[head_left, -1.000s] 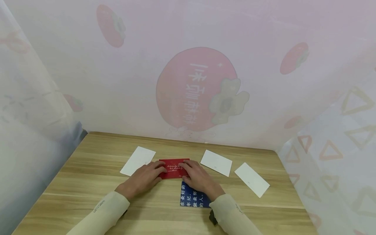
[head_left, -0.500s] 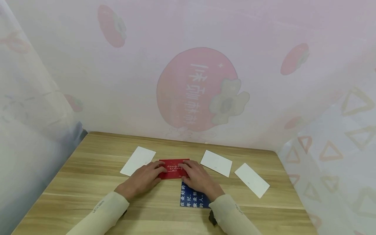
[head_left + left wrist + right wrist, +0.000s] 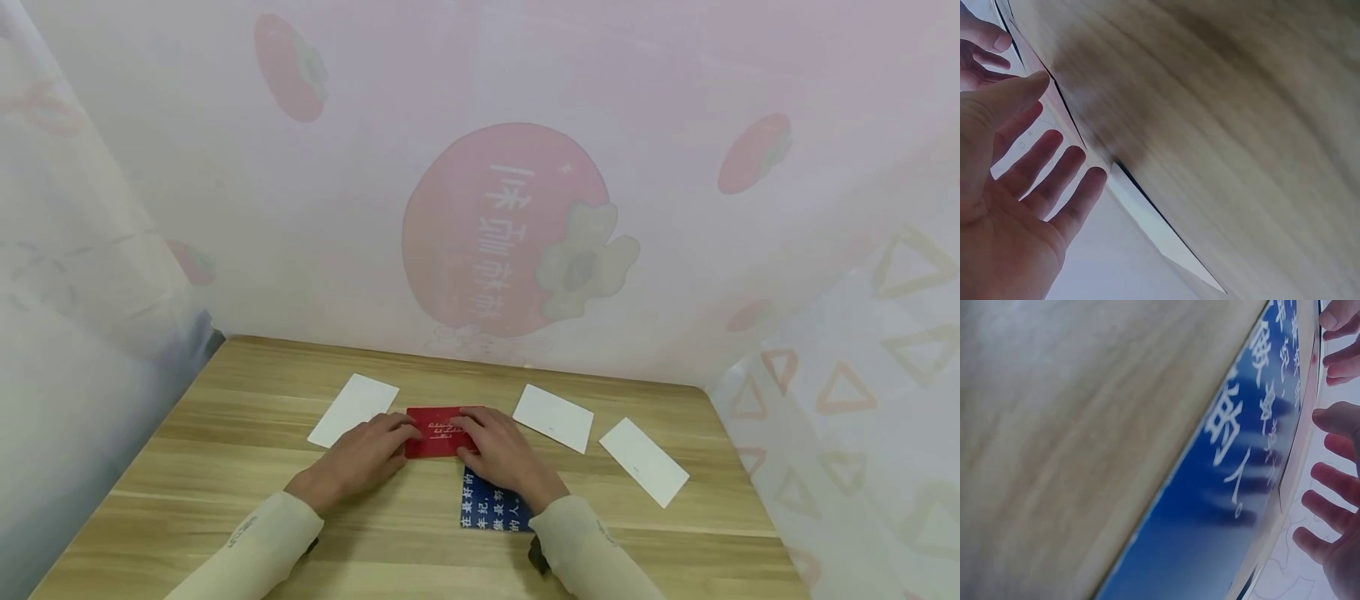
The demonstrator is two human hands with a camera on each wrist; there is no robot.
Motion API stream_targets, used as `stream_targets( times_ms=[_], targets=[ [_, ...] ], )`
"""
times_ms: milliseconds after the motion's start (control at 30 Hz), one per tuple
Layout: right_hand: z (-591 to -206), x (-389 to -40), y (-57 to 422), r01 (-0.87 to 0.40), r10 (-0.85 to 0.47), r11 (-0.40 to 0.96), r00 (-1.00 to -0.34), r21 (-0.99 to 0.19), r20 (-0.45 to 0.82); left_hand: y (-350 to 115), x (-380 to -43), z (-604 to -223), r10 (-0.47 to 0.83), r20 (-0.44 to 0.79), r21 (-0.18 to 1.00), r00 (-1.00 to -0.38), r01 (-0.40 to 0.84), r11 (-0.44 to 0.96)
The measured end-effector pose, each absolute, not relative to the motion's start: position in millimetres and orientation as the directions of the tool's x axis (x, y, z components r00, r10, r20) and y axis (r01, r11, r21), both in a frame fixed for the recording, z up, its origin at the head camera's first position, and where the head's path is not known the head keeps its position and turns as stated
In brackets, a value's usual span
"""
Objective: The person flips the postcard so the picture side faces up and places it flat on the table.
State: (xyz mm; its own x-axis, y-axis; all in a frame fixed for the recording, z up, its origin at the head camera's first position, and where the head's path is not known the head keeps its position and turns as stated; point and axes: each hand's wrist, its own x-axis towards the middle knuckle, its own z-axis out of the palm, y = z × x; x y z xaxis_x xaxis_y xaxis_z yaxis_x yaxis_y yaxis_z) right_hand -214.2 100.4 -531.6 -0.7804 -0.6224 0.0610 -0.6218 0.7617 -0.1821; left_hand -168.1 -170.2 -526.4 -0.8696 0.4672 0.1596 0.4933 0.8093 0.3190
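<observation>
A red card (image 3: 437,447) with white script lies flat on the wooden table between both hands. My left hand (image 3: 358,461) rests its fingertips on the card's left end, and my right hand (image 3: 504,454) touches the right end. Fingers of both hands are loosely extended, as the left wrist and right wrist views also show. Under the right palm and wrist lies a blue card (image 3: 486,507) with white Chinese characters, partly hidden by that hand. The blue card (image 3: 1191,531) fills much of the right wrist view.
A white card (image 3: 352,410) lies beside the left hand, its lower corner partly covered. Two more lie to the right, one white card (image 3: 553,418) near the right hand and another white card (image 3: 645,462) farther out. Printed cloth (image 3: 337,208) hangs behind the wooden table (image 3: 262,375).
Both hands have shifted very slightly to the left over the red card, and the head view has drifted a little. The cards lie as before.
</observation>
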Motion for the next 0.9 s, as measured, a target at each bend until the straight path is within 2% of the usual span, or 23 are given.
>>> stream_targets(
  times_ms=[233,900],
  targets=[
    [-533.0,-216.3,93.5,-0.637,-0.632,0.753,-0.77,-0.163,0.087,-175.0,-166.8,-525.6,0.462,0.202,0.307,-0.864,0.504,0.808],
    [-533.5,-222.8,75.2,-0.671,-0.661,0.728,-0.741,-0.142,0.116,-189.3,-164.0,-525.4,0.466,0.194,0.275,-0.863,0.504,0.819]
  ],
)
